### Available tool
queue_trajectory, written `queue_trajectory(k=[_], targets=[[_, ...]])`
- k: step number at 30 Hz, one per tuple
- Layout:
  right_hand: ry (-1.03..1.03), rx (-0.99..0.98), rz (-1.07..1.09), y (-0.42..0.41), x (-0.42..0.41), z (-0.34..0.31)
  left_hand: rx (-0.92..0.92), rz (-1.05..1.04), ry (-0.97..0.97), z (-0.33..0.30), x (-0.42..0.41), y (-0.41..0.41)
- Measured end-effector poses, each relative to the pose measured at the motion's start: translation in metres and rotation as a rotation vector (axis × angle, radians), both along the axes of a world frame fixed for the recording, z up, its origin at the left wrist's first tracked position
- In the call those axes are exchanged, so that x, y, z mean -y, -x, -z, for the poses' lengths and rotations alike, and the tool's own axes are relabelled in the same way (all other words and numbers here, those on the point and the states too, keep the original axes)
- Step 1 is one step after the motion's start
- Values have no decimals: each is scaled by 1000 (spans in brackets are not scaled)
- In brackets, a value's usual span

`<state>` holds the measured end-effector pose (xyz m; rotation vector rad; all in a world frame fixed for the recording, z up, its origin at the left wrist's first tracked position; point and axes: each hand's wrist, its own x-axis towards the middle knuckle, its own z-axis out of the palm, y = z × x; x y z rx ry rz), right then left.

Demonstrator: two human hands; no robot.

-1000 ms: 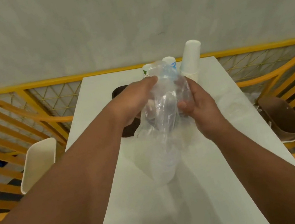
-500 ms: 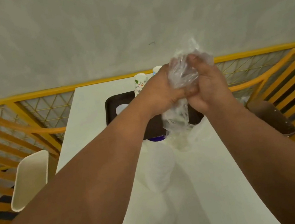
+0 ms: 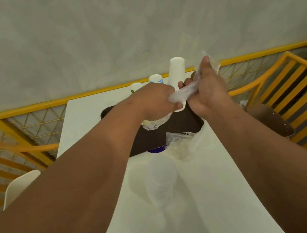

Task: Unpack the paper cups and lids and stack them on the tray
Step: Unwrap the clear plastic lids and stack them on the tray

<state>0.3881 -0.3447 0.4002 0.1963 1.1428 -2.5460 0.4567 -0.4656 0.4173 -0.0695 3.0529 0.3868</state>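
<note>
Clear plastic wrapper (image 3: 185, 92) in both grips, left hand (image 3: 154, 103), right hand (image 3: 208, 88), three cup stacks

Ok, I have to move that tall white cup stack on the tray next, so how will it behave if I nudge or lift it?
The tall white cup stack stands upside down, high and narrow on the brown tray, so a sideways nudge probably tips it. It looks like paper, likely light. Lifted by the top alone, the upper cups may slide off.

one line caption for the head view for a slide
Both hands, left and right, grip a clear plastic wrapper over a dark tray.
</note>
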Motion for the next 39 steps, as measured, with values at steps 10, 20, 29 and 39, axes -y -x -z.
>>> queue_trajectory(k=[10,20,29,39], targets=[[-306,-379,17,6,10,38,-53,-104,-42,22,34,-2],[-1368,-1372,-684,27,7,67,-1,0,197,49,49,9],[-1212,-1589,-750,60,-5,110,-85,203,462,107,69,-2],[-1371,-1763,-705,32,7,197,-192,460,317,214,102,-28]])
